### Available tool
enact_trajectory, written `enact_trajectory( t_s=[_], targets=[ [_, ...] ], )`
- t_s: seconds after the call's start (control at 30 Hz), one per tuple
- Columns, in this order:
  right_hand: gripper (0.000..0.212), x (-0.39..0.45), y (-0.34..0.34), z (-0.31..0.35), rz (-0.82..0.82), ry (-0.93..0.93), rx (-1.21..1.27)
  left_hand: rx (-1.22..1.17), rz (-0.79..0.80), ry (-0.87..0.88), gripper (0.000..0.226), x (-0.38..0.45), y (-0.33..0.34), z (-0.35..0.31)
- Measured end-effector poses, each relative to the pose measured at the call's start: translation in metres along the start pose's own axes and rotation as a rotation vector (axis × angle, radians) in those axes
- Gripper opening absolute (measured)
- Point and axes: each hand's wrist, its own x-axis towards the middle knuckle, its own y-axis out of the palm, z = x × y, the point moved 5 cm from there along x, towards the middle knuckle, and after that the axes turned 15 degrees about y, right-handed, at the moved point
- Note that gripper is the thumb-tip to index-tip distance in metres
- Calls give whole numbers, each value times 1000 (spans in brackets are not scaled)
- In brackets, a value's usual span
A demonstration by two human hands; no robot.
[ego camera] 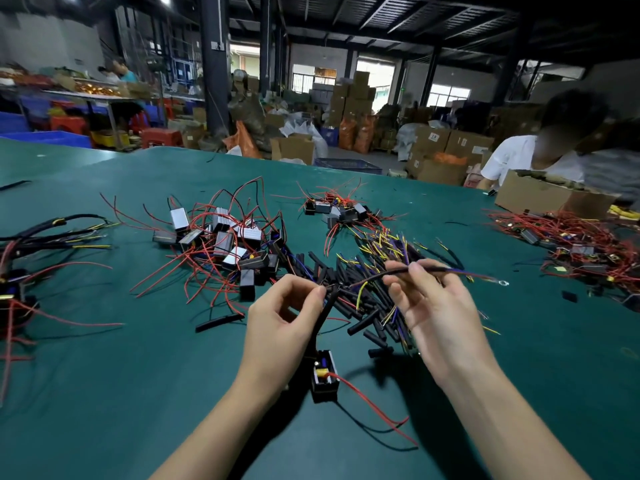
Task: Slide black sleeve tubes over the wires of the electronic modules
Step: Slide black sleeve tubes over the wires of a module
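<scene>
Hands work above a green felt-covered table (104, 375). The left hand (280, 317) pinches, between thumb and forefinger, the upper end of a black sleeve tube (323, 317) that runs down to a small black box-shaped electronic module (325, 375); the module hangs just above the table surface, with a yellow component showing in its open top and a loose red wire (374, 407) trailing right. The right hand (436, 306) pinches a thin black wire (374, 277) between thumb and fingertips, the remaining fingers loosely spread; the wire's far end carries purple strands and a small metal ring terminal (502, 282). Whether the wire has entered the tube cannot be told (the junction sits behind the left fingertips). Beneath both hands lies a heap of loose short black sleeve tubes (367, 306). Further back, a pile of grey and black modules with red leads (225, 237) rests on the table. At far right, a seated person in a white shirt (533, 161) is beside a brown cardboard box (547, 197).
</scene>
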Motion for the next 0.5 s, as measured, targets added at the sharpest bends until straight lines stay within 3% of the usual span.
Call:
enact_trajectory(
  t_s=[0.5],
  targets=[
    [10,3,-7,-19,-41,0,-32,-76,73,-32,7,-2,5,-1]
  ],
)
